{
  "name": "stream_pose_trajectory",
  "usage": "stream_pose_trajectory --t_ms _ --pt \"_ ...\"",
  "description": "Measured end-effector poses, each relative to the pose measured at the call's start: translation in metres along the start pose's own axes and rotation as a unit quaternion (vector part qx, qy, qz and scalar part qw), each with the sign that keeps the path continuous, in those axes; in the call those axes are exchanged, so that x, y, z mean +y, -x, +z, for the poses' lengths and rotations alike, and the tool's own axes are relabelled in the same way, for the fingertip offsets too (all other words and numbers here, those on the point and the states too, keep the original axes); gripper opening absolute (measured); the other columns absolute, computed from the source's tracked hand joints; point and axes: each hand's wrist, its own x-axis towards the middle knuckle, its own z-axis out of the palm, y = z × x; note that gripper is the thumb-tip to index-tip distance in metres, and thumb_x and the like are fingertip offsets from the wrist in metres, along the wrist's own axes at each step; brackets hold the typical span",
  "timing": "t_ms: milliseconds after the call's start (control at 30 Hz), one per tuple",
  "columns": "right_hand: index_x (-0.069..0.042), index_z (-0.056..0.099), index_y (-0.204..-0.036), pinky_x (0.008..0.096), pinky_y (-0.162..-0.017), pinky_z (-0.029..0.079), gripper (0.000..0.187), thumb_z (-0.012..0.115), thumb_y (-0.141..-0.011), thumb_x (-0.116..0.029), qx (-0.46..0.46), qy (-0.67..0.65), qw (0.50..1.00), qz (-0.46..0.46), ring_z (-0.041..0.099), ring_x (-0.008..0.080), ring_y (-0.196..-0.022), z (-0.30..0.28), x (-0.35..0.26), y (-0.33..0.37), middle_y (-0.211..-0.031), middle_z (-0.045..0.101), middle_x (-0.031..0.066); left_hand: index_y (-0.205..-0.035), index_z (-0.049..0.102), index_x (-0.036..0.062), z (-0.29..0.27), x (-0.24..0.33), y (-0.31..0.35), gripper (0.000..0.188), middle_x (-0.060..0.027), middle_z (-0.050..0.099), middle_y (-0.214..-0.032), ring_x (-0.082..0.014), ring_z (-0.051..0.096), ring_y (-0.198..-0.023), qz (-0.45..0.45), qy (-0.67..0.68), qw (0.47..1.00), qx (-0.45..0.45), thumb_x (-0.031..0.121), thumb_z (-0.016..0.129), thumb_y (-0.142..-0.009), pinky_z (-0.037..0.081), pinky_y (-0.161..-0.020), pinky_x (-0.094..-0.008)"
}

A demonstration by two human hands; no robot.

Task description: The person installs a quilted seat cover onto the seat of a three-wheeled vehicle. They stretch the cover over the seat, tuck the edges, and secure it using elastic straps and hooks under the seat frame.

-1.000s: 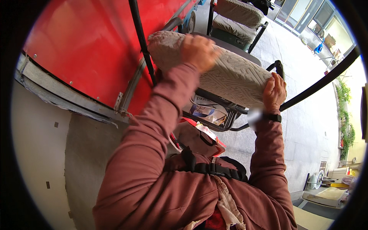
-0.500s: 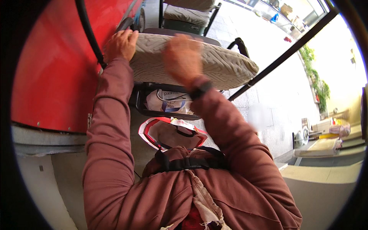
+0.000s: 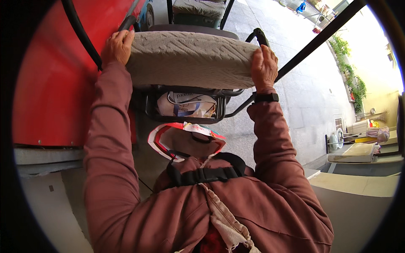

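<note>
A long seat cushion (image 3: 190,59) in a grey-beige, ridged fabric cover lies crosswise in front of me. Its left end is in the grasp of my left hand (image 3: 118,48), fingers bent over the upper edge beside the red panel. At the other end, my right hand (image 3: 264,67), below a black wristband, grips the cover's corner with the fingertips on top. Both thumbs lie against the cushion; its underside is hidden. Just below it sits a black basket (image 3: 185,119) holding a white printed bag (image 3: 187,105).
On my left rises a red metal panel (image 3: 55,84). A black bar (image 3: 320,40) slants past my right hand, near a black armrest (image 3: 260,37). An open red-and-white bag (image 3: 181,141) is close to my body. Another covered seat (image 3: 198,7) stands farther off on grey paving.
My right hand has swept right from the cushion's middle to its right end. The cushion, earlier sloping down to the right, now lies nearly level. My left hand has shifted slightly left with it.
</note>
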Motion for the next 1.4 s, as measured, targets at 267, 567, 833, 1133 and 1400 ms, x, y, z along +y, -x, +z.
stream_pose_trajectory --t_ms 267,567,833,1133,1400 --pt "0.002 0.071 -0.096 0.0443 -0.071 0.048 0.057 0.048 -0.099 -0.051 -0.166 -0.088 0.916 0.355 0.065 0.0372 -0.078 -0.017 0.089 0.032 -0.08 0.068 0.0245 -0.112 0.068 0.0141 -0.003 0.001 0.0 0.039 -0.0131 0.067 -0.116 -0.0382 0.059 -0.11 -0.018 -0.029 0.998 0.05 0.046 0.051 -0.099 0.047 -0.092 -0.0457" --pt "-0.009 0.065 -0.096 0.0553 -0.099 0.04 0.027 0.051 -0.098 -0.032 -0.108 0.07 0.972 -0.198 0.064 0.0327 -0.101 0.018 -0.086 -0.024 -0.098 0.069 0.0133 -0.111 0.067 0.016 0.004 -0.005 0.0 0.038 -0.0114 0.067 -0.115 -0.037 0.059 -0.111 -0.023 -0.036 0.998 0.039 0.047 0.048 -0.099 0.047 -0.092 -0.0468" --pt "-0.01 0.068 -0.103 0.0494 -0.095 0.04 0.034 0.048 -0.097 -0.037 -0.15 0.08 0.974 -0.151 0.065 0.0305 -0.101 0.022 -0.092 -0.025 -0.102 0.072 0.011 -0.094 0.069 0.0045 -0.006 0.085 -0.003 0.034 -0.0151 0.067 -0.106 -0.0339 0.06 -0.098 0.103 -0.21 0.972 0.01 0.035 0.053 -0.095 0.049 -0.088 -0.0484" --pt "-0.012 0.059 -0.127 0.0418 -0.102 0.038 0.042 0.054 -0.093 -0.036 -0.211 0.124 0.952 -0.185 0.057 0.0254 -0.118 0.029 -0.072 -0.02 -0.122 0.065 0.0073 -0.102 0.07 0.0075 0.079 0.241 0.037 0.044 -0.0116 0.071 -0.105 -0.0277 0.063 -0.108 0.107 0.112 0.987 0.048 0.046 0.05 -0.098 0.029 -0.11 -0.0528" --pt "-0.005 0.065 -0.12 0.045 -0.099 0.041 0.041 0.041 -0.101 -0.031 -0.187 0.108 0.962 -0.17 0.062 0.0324 -0.11 0.025 -0.084 -0.024 -0.116 0.069 0.0142 -0.108 0.072 0.0121 0.015 0.114 0.018 0.055 -0.0093 0.07 -0.113 -0.0245 0.06 -0.112 0.01 -0.113 0.994 0.002 0.057 0.042 -0.097 0.026 -0.11 -0.0522"
